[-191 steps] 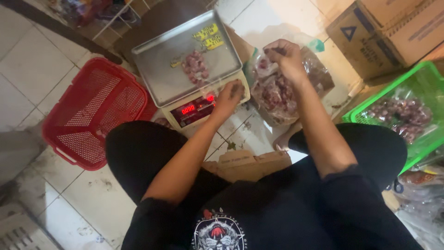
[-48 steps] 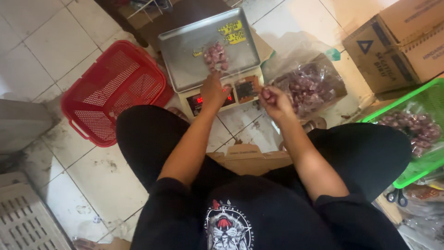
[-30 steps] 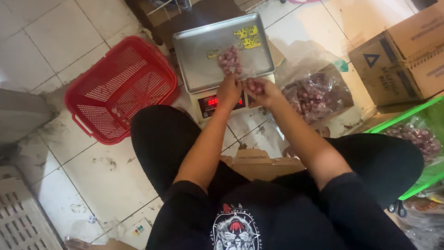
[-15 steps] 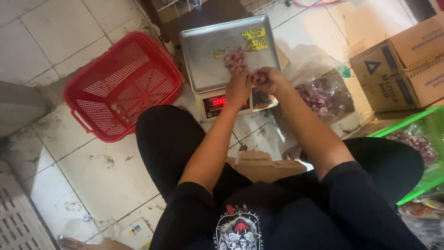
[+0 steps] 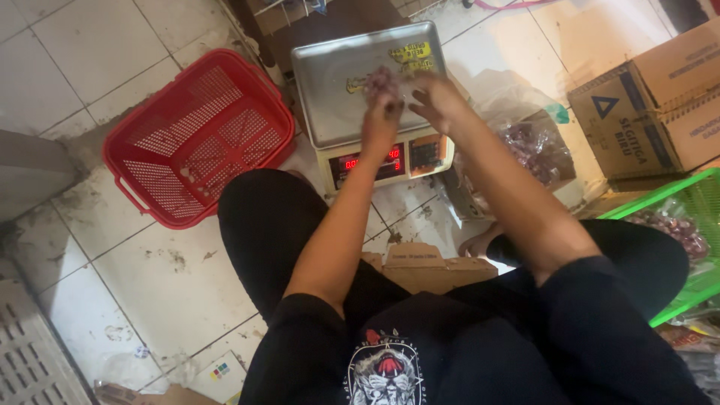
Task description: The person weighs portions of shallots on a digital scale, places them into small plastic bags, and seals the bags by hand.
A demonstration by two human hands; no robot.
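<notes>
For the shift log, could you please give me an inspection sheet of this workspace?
Surface: tiled floor, stained.
Job's things: digital scale, red display lit; small reddish shallots on its steel pan.
Clutter: red basket; clear bag of shallots; green basket with shallots; cardboard boxes.
Grippers: left hand and right hand over the pan, blurred.
Cables: nothing seen.
Surroundings: grey crate.

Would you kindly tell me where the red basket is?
In the head view, the red basket sits on the tiled floor, left of the scale and the left hand.
</notes>
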